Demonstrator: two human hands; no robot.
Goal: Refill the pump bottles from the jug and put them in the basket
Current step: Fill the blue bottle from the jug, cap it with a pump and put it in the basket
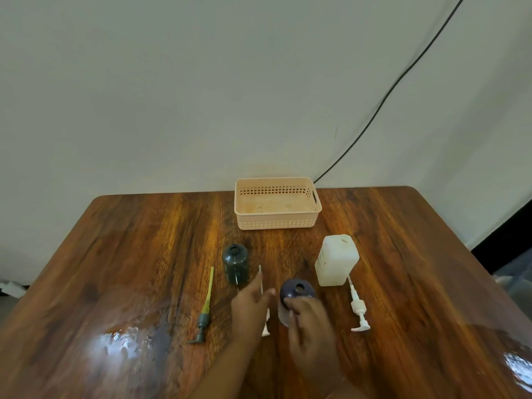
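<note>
"Three pumps (205,309) lay off the bottles. Why?"

"Necks open for pouring. Her right hand (308,321) gripped the purple bottle (298,289) near the jug (336,260) — steadying it, likely. The left hand (250,306) hovered over a white pump (264,331) — pinching or not, I couldn't tell. Behind, the basket (276,223) waited."

A glossy wooden tabletop (129,254) is set against a plain pale wall (172,82). A black cable (403,79) is run down the wall. Glare is reflected in the wood.

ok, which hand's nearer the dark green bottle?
Left. The left hand sits just near-right of the dark green bottle, not touching it. The right hand is farther right, on the purple bottle.
</note>
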